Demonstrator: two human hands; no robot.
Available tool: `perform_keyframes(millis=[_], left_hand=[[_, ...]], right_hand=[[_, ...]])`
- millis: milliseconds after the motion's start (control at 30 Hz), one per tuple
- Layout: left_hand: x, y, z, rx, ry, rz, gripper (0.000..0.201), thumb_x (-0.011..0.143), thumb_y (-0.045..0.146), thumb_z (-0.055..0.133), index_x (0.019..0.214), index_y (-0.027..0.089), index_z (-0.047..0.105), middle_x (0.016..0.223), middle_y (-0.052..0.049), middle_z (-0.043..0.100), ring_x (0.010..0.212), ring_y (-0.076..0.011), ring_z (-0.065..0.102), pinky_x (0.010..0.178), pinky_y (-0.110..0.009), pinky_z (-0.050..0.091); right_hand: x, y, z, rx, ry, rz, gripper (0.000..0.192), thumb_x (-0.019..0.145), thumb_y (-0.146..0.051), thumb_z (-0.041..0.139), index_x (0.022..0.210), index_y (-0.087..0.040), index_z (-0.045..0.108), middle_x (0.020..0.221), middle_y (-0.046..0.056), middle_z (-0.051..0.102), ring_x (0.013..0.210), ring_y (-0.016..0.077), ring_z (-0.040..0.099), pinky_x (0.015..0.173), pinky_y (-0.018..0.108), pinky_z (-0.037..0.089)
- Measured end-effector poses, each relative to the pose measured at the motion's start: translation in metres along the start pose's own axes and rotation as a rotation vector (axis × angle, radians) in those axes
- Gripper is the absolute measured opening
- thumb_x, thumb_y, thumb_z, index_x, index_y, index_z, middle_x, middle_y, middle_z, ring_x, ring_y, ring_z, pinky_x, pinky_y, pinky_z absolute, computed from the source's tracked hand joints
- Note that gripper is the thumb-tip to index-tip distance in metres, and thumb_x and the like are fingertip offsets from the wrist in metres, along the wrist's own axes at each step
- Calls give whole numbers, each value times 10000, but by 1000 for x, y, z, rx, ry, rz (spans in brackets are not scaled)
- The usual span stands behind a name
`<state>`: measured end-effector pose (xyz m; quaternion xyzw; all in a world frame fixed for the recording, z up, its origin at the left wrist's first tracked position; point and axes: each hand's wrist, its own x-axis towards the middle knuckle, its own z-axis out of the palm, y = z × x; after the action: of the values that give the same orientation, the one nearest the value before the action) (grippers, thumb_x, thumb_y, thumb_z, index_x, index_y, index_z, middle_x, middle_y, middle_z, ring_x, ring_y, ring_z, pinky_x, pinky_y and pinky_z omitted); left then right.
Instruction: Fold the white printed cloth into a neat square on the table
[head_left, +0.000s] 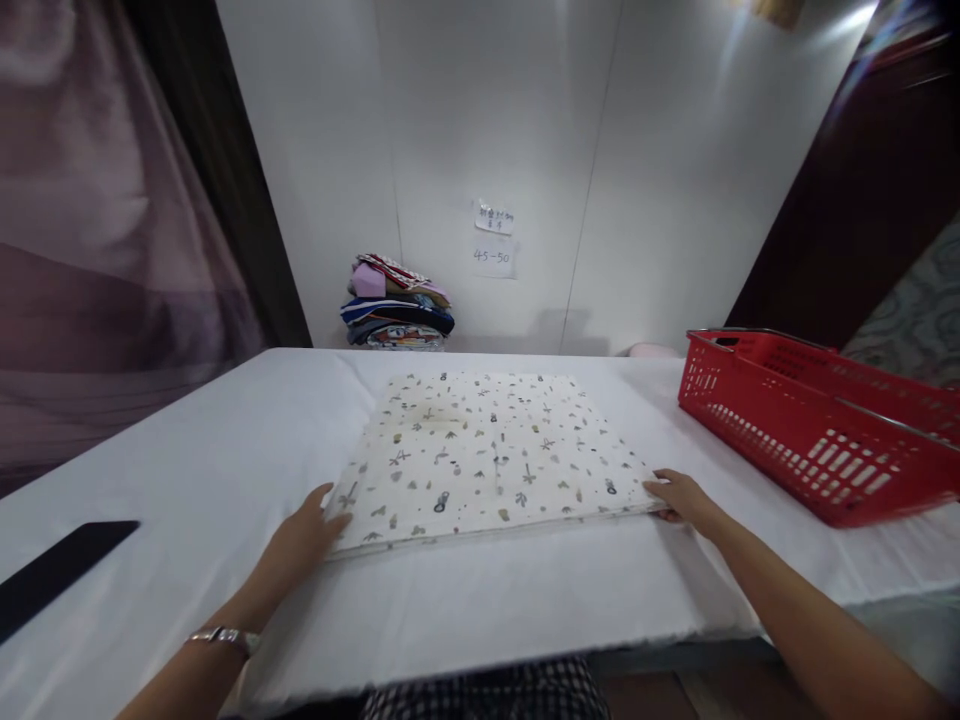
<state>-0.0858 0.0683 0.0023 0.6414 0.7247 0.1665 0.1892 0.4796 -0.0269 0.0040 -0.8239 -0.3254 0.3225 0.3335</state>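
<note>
The leafy white cloth (480, 450) lies flat on the counter (487, 600), near the front edge. The right hand (675, 496) pinches its front right corner, some fingers hidden. The left hand (311, 528) touches the front left corner; I can't tell if it grips. A flat black thing (60, 570) runs out of sight left, the red basket (780, 415) right. White counter shows between cloth and basket.

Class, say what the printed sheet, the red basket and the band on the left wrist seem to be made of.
Printed sheet: probably fabric, matte; its layered near edge and faint creases suggest soft cloth.
Red basket: likely moulded plastic, smooth-looking; evenly slotted, stiff-looking walls point that way.
Band: seemingly polished metal, silvery with bright glints, though too small to be sure.
</note>
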Motion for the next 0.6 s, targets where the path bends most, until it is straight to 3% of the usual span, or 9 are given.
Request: perform_keyframes(millis=[133,233,333,467,600], left_hand=[[-5,4,-2,25,-46,-14,634,817,417,435,1366,125,308,1209,-189,577,1159,-315,519,927,-406,418],[-8,6,-3,50,-53,-17,635,825,439,411,1370,135,294,1198,-179,581,1152,-313,521,920,-403,417],[-8,4,0,64,-54,-34,642,821,462,410,1375,164,282,1214,-157,575,1152,-301,522,915,-388,419],[-4,-1,4,60,-40,-74,640,807,482,431,1364,192,309,1214,-138,585,1141,-292,534,898,-378,432],[-3,1,3,13,-8,-119,651,796,539,442,1333,174,385,1172,-148,613,1104,-291,564,874,-371,449]], right_hand=[[-1,1,-2,-244,32,-78,464,801,-354,530,1199,-115,513,647,53,632,541,189,613,527,316,513],[-1,3,-4,-553,93,-196,456,798,-353,526,1190,-121,540,911,156,671,802,283,647,714,424,511],[-3,-2,6,-783,155,-414,462,792,-285,518,1225,-125,529,1158,196,597,1090,341,537,913,495,411],[-18,-30,49,-793,104,-793,441,843,-284,426,1256,-159,520,1363,121,465,1260,262,401,1063,427,288],[-39,-80,114,-650,-79,-988,485,900,-351,318,1319,-157,466,1435,75,380,1327,231,311,1091,402,254]])
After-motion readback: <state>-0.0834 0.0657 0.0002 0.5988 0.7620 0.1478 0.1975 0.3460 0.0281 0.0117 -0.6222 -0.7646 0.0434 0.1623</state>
